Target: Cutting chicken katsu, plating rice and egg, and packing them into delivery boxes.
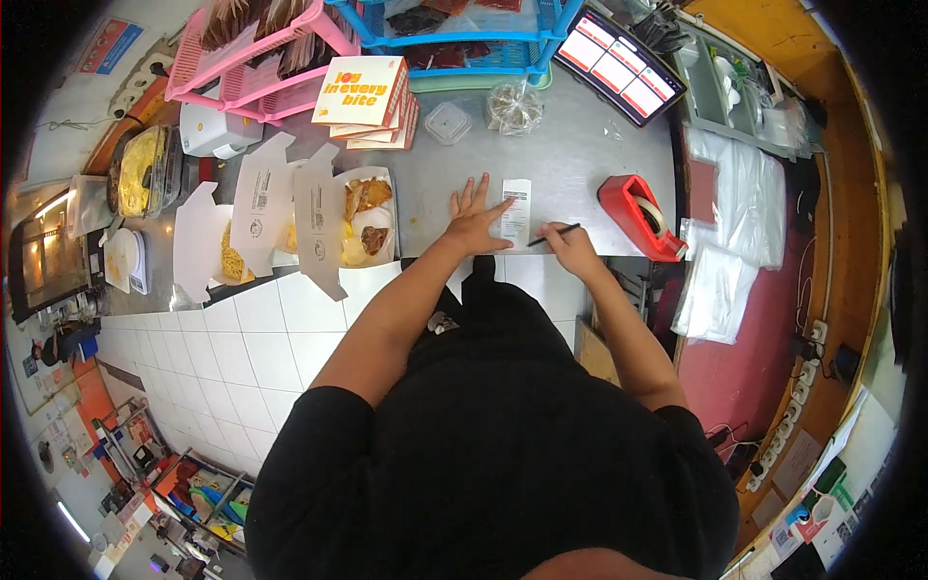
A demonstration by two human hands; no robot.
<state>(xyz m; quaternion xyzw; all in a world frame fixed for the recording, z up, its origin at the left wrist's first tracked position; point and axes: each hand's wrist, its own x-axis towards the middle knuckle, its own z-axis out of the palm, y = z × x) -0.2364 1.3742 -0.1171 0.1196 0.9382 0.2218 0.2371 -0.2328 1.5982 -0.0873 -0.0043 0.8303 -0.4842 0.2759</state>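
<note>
A narrow printed receipt (pixel 517 208) lies on the steel counter (pixel 580 164) in front of me. My left hand (pixel 474 220) is spread flat on the counter, its thumb and a finger reaching the receipt's left edge. In my right hand (pixel 574 249) a dark pen (pixel 553 235) is pinched, its tip at the lower right edge of the receipt. Left of my left hand stand open cardboard food boxes; the nearest box (pixel 394 217) holds fried chicken (pixel 367 196) and other food, and another shows yellow noodles (pixel 232 261).
A red tape dispenser (pixel 628 208) sits right of the receipt. Behind are a stack of closed boxes (pixel 362 92), a small clear tub (pixel 448 123), a plastic bag of small items (pixel 514 106), a tablet (pixel 619 63), and pink (pixel 280 43) and blue racks (pixel 464 43). Plastic bags (pixel 720 280) lie at right.
</note>
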